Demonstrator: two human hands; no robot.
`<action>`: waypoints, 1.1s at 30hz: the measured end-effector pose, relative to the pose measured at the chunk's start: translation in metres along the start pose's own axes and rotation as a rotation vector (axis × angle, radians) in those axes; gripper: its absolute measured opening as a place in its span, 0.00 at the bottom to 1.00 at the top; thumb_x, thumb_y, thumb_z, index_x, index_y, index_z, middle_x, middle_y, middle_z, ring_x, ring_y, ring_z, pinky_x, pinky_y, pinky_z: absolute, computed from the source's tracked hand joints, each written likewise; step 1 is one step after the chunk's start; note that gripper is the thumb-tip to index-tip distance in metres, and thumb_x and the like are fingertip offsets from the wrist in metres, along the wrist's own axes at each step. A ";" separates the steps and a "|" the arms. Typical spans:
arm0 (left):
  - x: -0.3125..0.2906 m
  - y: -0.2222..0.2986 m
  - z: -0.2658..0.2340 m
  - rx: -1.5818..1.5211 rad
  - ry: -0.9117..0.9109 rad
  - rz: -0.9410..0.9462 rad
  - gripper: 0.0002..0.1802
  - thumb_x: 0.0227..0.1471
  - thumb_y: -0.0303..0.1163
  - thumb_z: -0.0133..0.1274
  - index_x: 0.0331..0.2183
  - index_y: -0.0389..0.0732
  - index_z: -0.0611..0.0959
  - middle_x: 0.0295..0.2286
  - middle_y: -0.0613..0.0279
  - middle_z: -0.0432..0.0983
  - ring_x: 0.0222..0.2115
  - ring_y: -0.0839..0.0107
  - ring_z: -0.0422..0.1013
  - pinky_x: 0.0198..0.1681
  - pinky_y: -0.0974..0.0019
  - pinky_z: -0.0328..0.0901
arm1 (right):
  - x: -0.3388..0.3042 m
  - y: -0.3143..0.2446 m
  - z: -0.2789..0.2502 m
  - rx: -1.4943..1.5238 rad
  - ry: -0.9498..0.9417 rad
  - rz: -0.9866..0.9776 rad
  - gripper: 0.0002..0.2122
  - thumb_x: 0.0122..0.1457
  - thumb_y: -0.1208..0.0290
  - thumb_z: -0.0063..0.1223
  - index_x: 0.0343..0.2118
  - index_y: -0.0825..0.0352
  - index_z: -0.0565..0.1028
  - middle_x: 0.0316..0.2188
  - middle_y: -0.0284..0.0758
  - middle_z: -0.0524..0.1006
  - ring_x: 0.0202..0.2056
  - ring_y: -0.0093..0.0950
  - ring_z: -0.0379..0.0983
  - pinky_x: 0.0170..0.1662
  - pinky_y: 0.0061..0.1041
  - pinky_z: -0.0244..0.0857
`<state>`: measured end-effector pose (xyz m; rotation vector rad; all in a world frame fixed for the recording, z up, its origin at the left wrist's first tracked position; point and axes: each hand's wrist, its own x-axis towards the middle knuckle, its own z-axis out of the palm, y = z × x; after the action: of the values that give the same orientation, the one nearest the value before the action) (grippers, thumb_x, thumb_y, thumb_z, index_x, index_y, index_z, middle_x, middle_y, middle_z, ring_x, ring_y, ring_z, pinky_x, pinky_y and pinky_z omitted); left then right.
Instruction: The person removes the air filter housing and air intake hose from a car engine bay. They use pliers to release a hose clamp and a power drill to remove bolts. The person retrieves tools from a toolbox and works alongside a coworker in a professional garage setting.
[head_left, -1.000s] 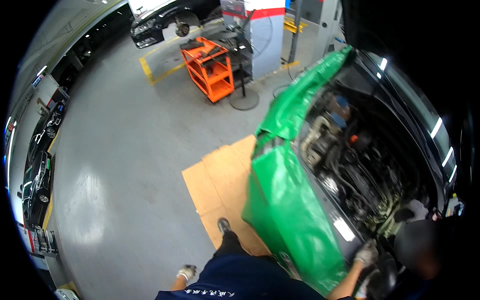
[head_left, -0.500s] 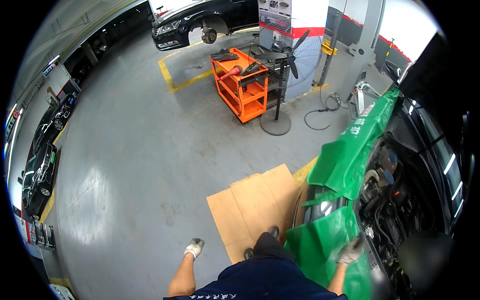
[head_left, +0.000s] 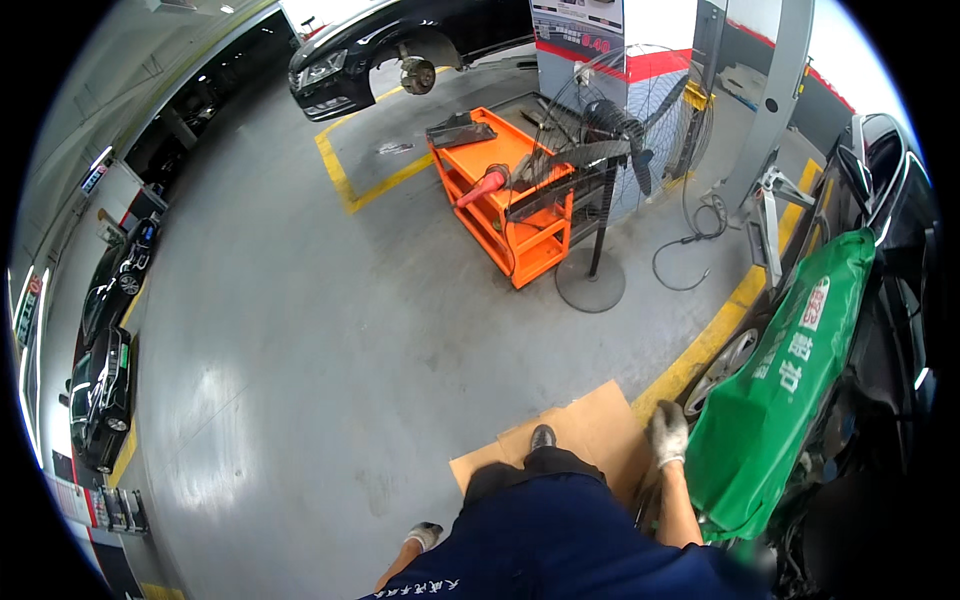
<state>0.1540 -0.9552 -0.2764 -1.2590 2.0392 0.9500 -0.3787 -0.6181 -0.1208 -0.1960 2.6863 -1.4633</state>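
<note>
Grey workshop floor [head_left: 290, 300] spreads across most of what I can see from here. On the right stands the nearer black car [head_left: 905, 290], only partly in sight, and at the top of the floor another black car [head_left: 335, 75] has its front wheel off and the brake disc bare. Two dark parked cars [head_left: 103, 385] line the far left. A pillar [head_left: 625, 30] and a grey lift post [head_left: 775, 100] rise at the upper right.

The person in the dark blue shirt [head_left: 560, 535] has a shoe on the flattened cardboard [head_left: 600, 425], beside the nearer car. Ahead is an orange tool trolley [head_left: 485, 150], with a black pedestal fan [head_left: 605, 122] just beside it. The green fender cover [head_left: 780, 390] lies draped along the nearer car's front wing, above an alloy wheel [head_left: 735, 355].

The right hand [head_left: 668, 433], in a pale work glove, is up at the cover's left edge; its fingers look bent, though I can't tell how tightly, or whether they touch the cover or grip anything. The gloved left hand [head_left: 425, 535] hangs low over the floor, fingers curled; how far they close, and on what, I can't make out. A red power tool [head_left: 485, 188] lies on the trolley's top tray.
</note>
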 end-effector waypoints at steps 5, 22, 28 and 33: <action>0.157 0.079 -0.100 -0.096 0.084 -0.050 0.25 0.59 0.47 0.49 0.50 0.43 0.84 0.52 0.46 0.78 0.55 0.45 0.72 0.59 0.50 0.66 | 0.079 -0.105 0.052 -0.211 -0.313 0.046 0.17 0.65 0.60 0.53 0.50 0.64 0.79 0.40 0.46 0.84 0.45 0.44 0.81 0.50 0.38 0.73; 0.569 0.790 -0.510 0.410 0.689 1.179 0.17 0.56 0.42 0.55 0.47 0.50 0.82 0.46 0.54 0.75 0.49 0.54 0.70 0.55 0.49 0.63 | -0.013 -0.144 0.207 -0.102 0.309 0.853 0.09 0.66 0.69 0.53 0.41 0.70 0.75 0.26 0.36 0.80 0.27 0.26 0.75 0.33 0.27 0.70; 0.641 0.870 -0.484 0.803 0.519 1.165 0.26 0.49 0.44 0.62 0.49 0.42 0.84 0.54 0.54 0.72 0.59 0.54 0.63 0.59 0.50 0.59 | -0.121 -0.222 0.281 0.048 0.538 1.087 0.17 0.64 0.59 0.57 0.41 0.71 0.77 0.24 0.37 0.80 0.24 0.26 0.75 0.27 0.28 0.70; 0.659 0.890 -0.492 0.971 0.377 1.172 0.16 0.61 0.33 0.44 0.45 0.47 0.85 0.44 0.56 0.81 0.46 0.55 0.76 0.49 0.54 0.71 | -0.145 -0.285 0.327 0.062 0.603 1.326 0.20 0.64 0.54 0.59 0.40 0.71 0.78 0.25 0.37 0.80 0.27 0.28 0.76 0.33 0.31 0.71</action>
<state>-0.9670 -1.4135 -0.2349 0.3883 2.9432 -0.0438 -0.1725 -1.0206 -0.0578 1.8428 2.0625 -1.1231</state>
